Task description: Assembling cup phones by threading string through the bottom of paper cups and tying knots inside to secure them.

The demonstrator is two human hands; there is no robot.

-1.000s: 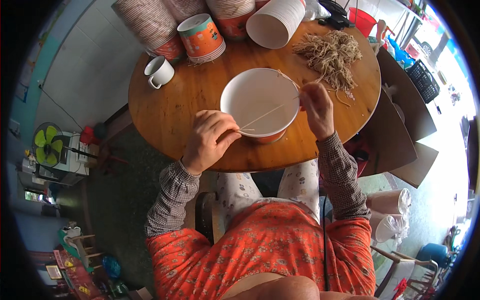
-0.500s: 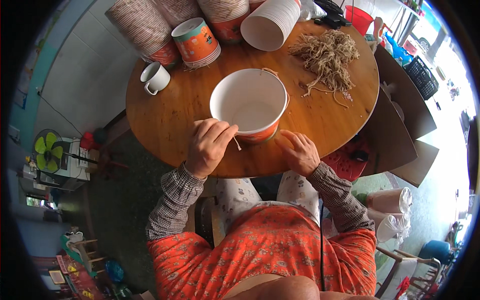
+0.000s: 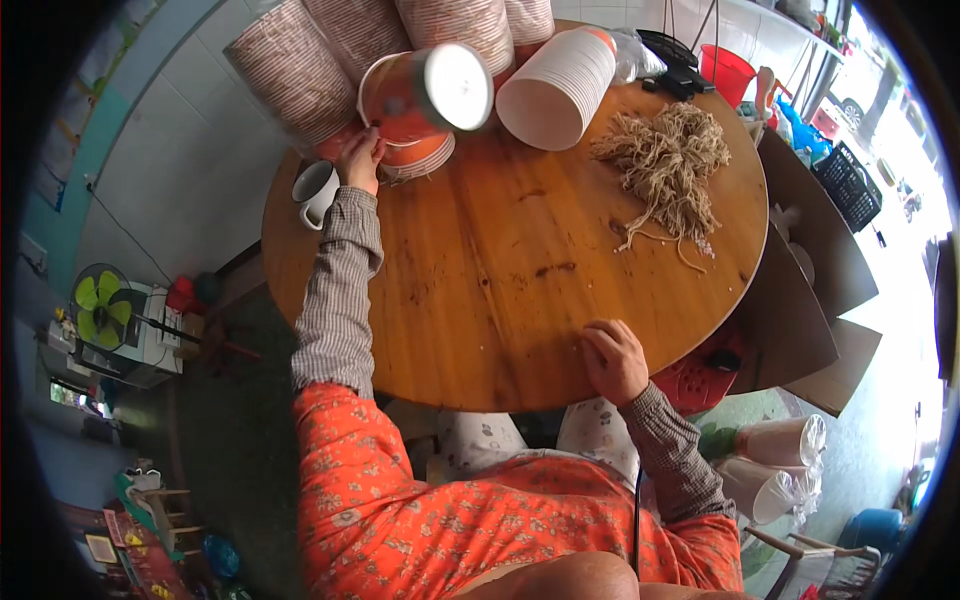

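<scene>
My left hand [image 3: 362,160] reaches to the back left and is closed on the rim of an orange paper bucket [image 3: 393,92]. The bucket is tipped over and blurred, its pale round base facing up and to the right. Just below it stands a short upside-down stack of orange buckets [image 3: 420,155], partly hidden by the held one. Whether the two touch I cannot tell. My right hand [image 3: 613,360] rests on the table's near right edge, fingers curled in, with nothing visible in them. A tangled heap of beige strings [image 3: 665,165] lies at the right back.
Tall stacks of nested buckets [image 3: 300,75] line the back of the round wooden table [image 3: 480,300]. Another stack [image 3: 555,95] lies on its side. A white mug [image 3: 316,192] sits at the left edge. Open cardboard boxes [image 3: 790,300] stand right of the table.
My left hand has carried the bucket from the near middle of the table to the back left and turned it over. My right hand has left the bucket's side, and its fingers have curled.
</scene>
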